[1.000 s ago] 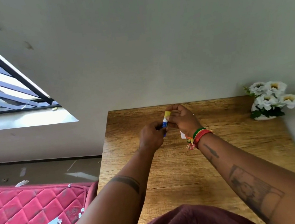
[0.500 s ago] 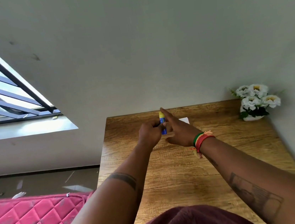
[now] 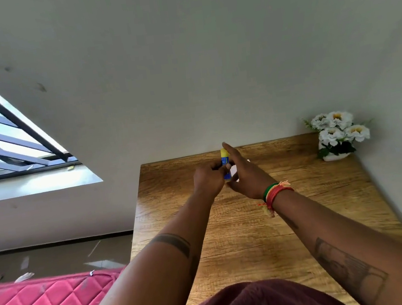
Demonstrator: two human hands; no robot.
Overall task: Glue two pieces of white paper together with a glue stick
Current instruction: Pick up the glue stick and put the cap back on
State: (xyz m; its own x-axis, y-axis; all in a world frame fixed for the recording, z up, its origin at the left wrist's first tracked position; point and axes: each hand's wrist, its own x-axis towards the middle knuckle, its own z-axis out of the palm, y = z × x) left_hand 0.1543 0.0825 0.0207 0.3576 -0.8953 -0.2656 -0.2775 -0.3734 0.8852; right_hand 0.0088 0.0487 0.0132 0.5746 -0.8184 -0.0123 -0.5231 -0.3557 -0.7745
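Between the two hands, at the far end of the table (image 3: 255, 234), sits the glue stick (image 3: 225, 164): blue body, yellow cap end up, long axis near upright with a slight lean. Left hand (image 3: 209, 180) is wrapped around the lower body, fingers curled tight, holding it. Right hand (image 3: 244, 176) is flat-ish and spread, fingers extended up and forward just right of the stick, fingertip level with the yellow top; can't tell if it touches the cap or only sits beside it. Paper (image 3: 234, 169): only a small white sliver shows behind the right palm, directly beyond and below the right hand, so the right hand is the nearer one to it. Can't tell whether that sliver is one sheet or two, or whether it lies flat on the table or is pinched by the right hand. Key relation, as I read it: stick is upright in the left, paper lies just right of it under the right hand, so the stick's working end has to tip or travel rightward and down to meet the sheet. Cap looks on, so uncapping likely comes first; right hand is best placed for that. Flowers (image 3: 338, 133) are well off to the right, clear of all this.
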